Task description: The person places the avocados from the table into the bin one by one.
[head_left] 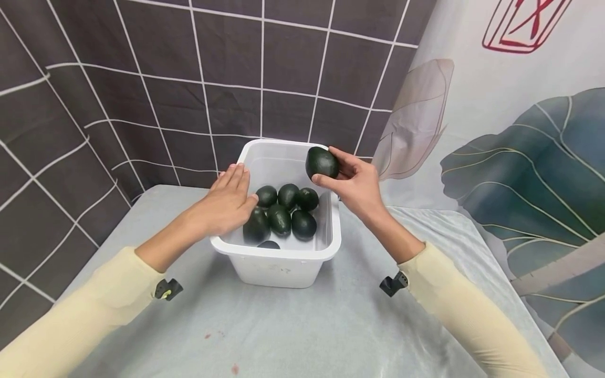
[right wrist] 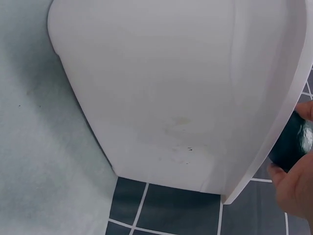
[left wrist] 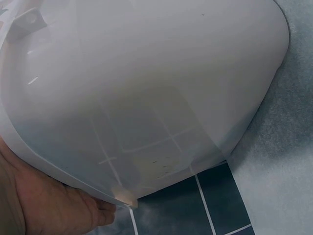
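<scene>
In the head view a white plastic tub (head_left: 283, 268) holds several dark green avocados (head_left: 279, 219). My right hand (head_left: 354, 181) grips one avocado (head_left: 321, 163) between thumb and fingers, above the tub's right rim. The same avocado (right wrist: 290, 142) shows at the right edge of the right wrist view, partly covered by the hand. My left hand (head_left: 228, 202) lies palm down with straight fingers over the tub's left rim, holding nothing. Seen from the left wrist, that hand (left wrist: 58, 208) is beside the rim; whether it presses on it I cannot tell.
A pale grey-blue cloth (head_left: 302, 331) covers the table under the tub. Behind it hangs a dark curtain with a white grid (head_left: 227, 58). To the right is a white sheet with large leaf prints (head_left: 543, 173). Black wrist devices (head_left: 394, 283) sit at both sleeves.
</scene>
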Available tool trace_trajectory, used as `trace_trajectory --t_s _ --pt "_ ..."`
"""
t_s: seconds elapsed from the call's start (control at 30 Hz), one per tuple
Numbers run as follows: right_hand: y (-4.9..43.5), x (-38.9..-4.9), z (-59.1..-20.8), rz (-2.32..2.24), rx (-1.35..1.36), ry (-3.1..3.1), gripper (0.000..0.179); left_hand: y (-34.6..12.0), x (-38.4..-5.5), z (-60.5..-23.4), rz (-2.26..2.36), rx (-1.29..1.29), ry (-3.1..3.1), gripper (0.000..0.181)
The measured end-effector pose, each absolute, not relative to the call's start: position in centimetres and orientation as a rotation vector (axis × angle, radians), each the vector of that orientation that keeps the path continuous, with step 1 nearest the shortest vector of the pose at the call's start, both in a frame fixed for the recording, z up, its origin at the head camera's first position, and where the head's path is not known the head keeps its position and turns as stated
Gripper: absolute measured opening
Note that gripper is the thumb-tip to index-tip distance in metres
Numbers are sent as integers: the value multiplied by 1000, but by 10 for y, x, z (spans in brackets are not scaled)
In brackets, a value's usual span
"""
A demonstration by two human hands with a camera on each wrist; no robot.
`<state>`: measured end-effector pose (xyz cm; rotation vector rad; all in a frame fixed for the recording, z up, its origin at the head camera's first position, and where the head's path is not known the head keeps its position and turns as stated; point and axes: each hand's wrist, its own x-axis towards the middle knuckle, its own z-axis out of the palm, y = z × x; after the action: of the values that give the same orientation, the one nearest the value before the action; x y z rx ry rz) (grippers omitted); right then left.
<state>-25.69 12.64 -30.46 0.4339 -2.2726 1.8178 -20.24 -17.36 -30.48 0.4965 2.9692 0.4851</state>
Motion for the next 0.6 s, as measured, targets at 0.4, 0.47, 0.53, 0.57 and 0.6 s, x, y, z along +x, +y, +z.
trace_trajectory --t_s 0.4,0.47,0.53,0.57,0.6 --pt "119 -256 -307 1828 480 -2320 74 -174 -200 -305 479 492 2970 78" --pt "118 -256 -308 1825 492 -2315 72 -174 -200 -305 478 494 2971 78" --pt "119 -256 -308 1816 497 -2316 71 -174 -201 -305 477 494 2971 78" --pt "119 -256 -308 1817 500 -2316 70 -173 -202 -305 477 495 2971 78" --pt "119 -256 -307 1814 500 -2319 70 -173 -201 -305 478 496 2970 78"
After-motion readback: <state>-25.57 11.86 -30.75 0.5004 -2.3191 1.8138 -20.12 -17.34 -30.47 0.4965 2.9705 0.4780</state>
